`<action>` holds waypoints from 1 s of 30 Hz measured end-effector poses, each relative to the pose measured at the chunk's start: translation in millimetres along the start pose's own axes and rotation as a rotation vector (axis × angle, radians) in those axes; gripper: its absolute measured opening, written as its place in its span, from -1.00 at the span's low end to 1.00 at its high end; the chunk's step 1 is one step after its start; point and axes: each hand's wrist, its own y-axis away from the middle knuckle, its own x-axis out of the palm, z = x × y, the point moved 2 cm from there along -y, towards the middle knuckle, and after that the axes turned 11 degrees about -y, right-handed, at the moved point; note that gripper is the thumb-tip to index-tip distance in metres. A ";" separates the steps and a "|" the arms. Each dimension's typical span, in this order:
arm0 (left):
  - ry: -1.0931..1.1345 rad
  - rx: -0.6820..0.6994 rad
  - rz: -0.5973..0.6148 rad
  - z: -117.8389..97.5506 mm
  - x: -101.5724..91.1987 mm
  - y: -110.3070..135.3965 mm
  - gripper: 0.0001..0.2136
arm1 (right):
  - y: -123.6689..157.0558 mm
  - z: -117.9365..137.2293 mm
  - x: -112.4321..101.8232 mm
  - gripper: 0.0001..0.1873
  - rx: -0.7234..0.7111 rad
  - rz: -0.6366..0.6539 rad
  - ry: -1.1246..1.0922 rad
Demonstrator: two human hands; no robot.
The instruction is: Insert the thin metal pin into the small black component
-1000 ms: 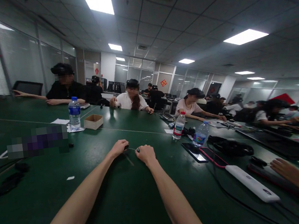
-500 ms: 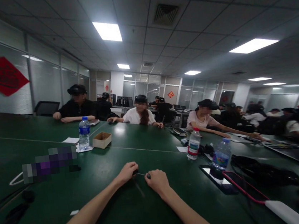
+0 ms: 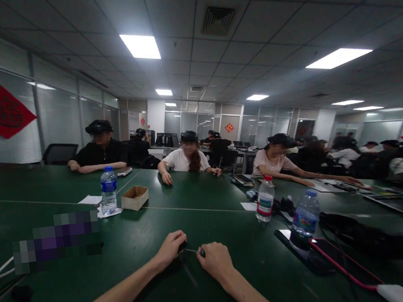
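My left hand is over the green table, its fingers closed round a small dark thing that mostly hides behind them. Close by on the right, my right hand is closed in a fist. A dark rounded end of a slim tool shows by its thumb and forefinger. From there a thin, shiny shaft runs across the short gap to my left hand. Its kind is too small to make out, as is whether it touches the dark thing.
Left of centre stand a blue-capped bottle and an open cardboard box. To the right are a red-capped bottle, another bottle, a phone with a pink-red edge and dark cables. Several people sit around the tables.
My view has shifted slightly, so the near table things sit lower. Both my hands keep their grip and spacing. Across the table, a person's hand has drawn back from a dark object.
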 end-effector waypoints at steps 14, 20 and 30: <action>-0.038 0.064 0.039 -8.3 -2.2 3.0 -0.58 | 4.1 3.3 -3.1 -0.68 -0.044 -0.124 -0.034; -0.081 0.124 0.156 -21.2 -2.4 11.6 -0.62 | 6.1 11.7 -1.1 -0.43 -0.407 -0.111 -0.127; -0.429 0.190 0.074 -24.5 1.1 20.7 -0.70 | 10.8 18.7 -8.7 -0.66 -0.514 -0.081 -0.022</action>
